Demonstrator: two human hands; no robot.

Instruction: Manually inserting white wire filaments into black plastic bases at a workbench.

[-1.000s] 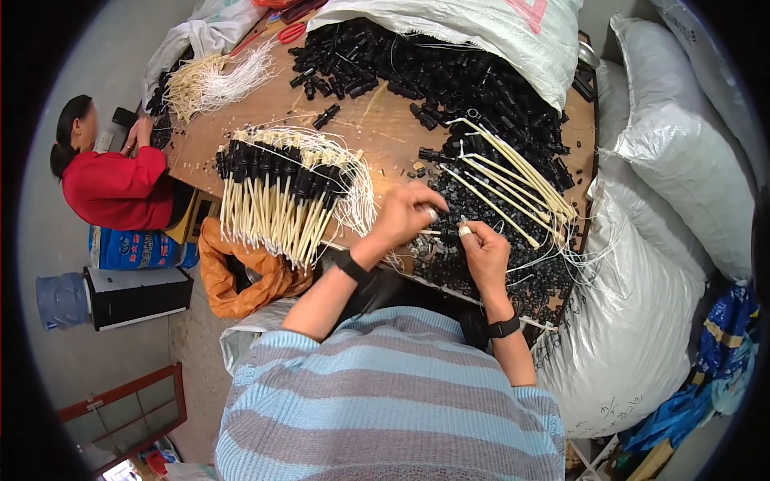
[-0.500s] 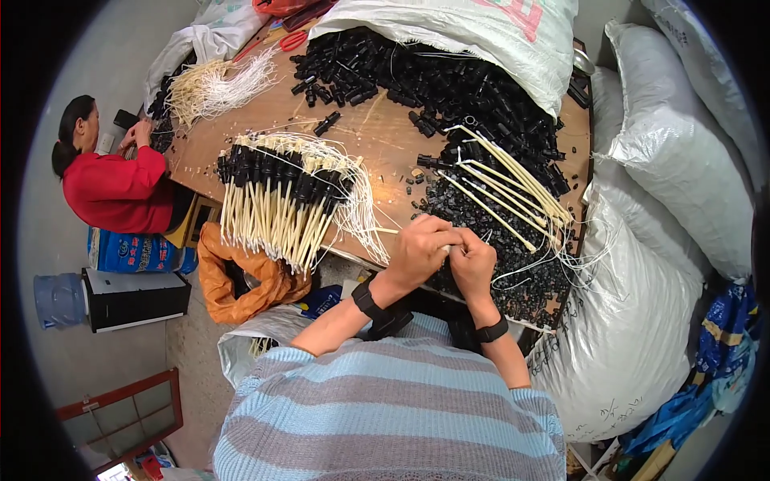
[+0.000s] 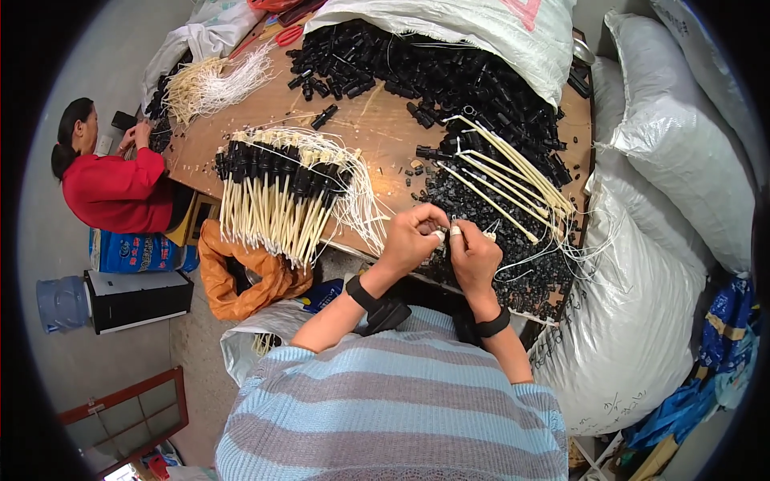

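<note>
My left hand and my right hand are close together over the table's near edge, both with fingers pinched. Pale wraps cover the thumb tips. At the right fingertips a tiny pale piece shows, too small to name; whatever the left fingers hold is hidden. A short cream end pokes out beside the right hand. Beneath and beyond lies a heap of small black parts. Several cream tubes with white wires rest on it, to the right. Left of my hands is a row of black sockets with cream tubes, white wires trailing.
Black cylindrical fittings spill from a white woven sack at the back. One loose fitting lies mid-table. Far left are a wire bundle, red scissors and a seated person in red. Full white sacks crowd the right.
My hands have drawn slightly apart at the fingertips, the right one turning upward. The cream tube that stuck out left of my left hand no longer shows there.
</note>
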